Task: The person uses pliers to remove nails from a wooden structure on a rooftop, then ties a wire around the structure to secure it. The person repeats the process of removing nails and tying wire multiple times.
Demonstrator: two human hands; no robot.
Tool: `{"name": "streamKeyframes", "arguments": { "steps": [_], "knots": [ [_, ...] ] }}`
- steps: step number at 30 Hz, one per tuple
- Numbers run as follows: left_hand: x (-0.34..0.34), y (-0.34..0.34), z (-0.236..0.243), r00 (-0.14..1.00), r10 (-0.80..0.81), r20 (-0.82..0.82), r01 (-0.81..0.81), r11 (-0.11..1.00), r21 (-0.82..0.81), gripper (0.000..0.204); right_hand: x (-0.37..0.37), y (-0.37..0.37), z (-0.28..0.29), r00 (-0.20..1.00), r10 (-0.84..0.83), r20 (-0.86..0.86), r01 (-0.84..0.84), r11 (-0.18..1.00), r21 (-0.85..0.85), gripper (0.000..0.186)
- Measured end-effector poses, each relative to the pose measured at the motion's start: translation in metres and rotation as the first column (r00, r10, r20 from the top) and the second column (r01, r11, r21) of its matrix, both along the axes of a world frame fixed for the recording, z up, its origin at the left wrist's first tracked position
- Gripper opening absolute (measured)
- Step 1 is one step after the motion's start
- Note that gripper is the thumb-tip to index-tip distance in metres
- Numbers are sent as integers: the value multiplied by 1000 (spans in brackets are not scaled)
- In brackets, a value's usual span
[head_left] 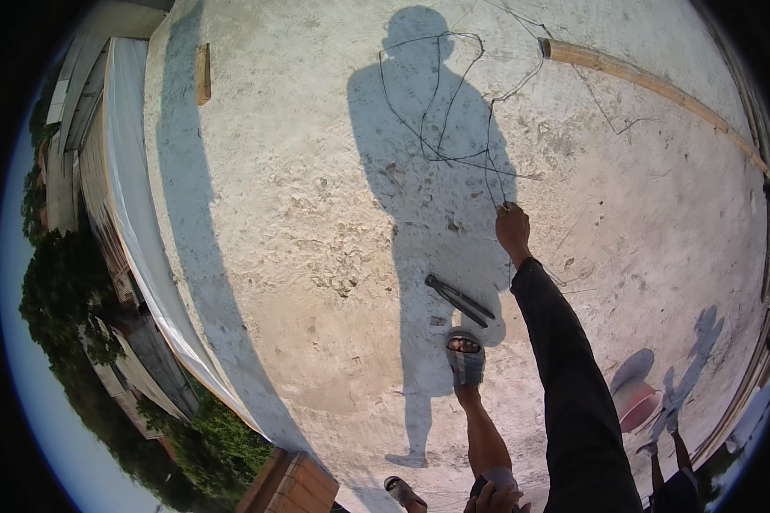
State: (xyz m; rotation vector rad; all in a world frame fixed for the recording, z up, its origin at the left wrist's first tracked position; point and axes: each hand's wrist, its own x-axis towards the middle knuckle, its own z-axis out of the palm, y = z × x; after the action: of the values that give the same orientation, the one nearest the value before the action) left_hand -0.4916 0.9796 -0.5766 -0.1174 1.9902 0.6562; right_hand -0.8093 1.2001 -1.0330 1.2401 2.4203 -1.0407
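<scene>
My right hand (512, 229) is closed, with fingertips pinching the end of a thin dark wire (488, 128). From there the wire runs up over the rough concrete surface in bent, crossing loops. Below and left of that hand lies a pair of dark long-handled pincers (459, 301), touched by neither hand. My left hand (493, 498) is low at the bottom edge, its fingers lying apart by my bent leg, and I see nothing in it. A sandalled foot (465, 359) of mine stands just below the pincers.
A long wooden pole (642, 75) lies at the upper right; a short wood piece (203, 74) is upper left. A pink bowl-shaped thing (636, 405) sits right of my arm, near another person's legs (681, 453). White sheeting (145, 214) lines the left edge, bricks (298, 486) below.
</scene>
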Motion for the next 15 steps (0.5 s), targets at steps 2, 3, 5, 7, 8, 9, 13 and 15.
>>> {"name": "streamKeyframes", "arguments": {
  "steps": [2,3,5,7,8,9,13,15],
  "knots": [
    [2,0,9,1000,5,-17,-5,1000,11,41,10,-42,44,975,80,-210,-52,990,132,30],
    [4,-1,14,999,8,-34,-8,1000,17,41,18,-61,77,955,143,-260,-97,978,185,28],
    [6,-8,24,998,5,-57,-3,1000,31,42,34,-81,157,933,238,-271,-179,958,225,22],
    [5,-25,33,995,72,-69,-59,981,183,37,37,-83,247,937,47,-346,-28,998,57,23],
    [1,-42,37,990,103,92,-124,956,265,34,37,-76,296,956,-125,-266,49,960,-275,25],
    [3,-52,47,926,279,254,-330,925,188,33,35,-70,347,961,-51,-273,-45,942,-332,25],
    [-10,-138,91,986,159,50,-162,985,62,44,27,-29,552,925,65,-375,-227,884,-408,26],
    [-13,-177,117,940,338,-34,-337,941,33,38,31,4,636,747,-121,-654,-213,888,-407,29]
  ]
}}
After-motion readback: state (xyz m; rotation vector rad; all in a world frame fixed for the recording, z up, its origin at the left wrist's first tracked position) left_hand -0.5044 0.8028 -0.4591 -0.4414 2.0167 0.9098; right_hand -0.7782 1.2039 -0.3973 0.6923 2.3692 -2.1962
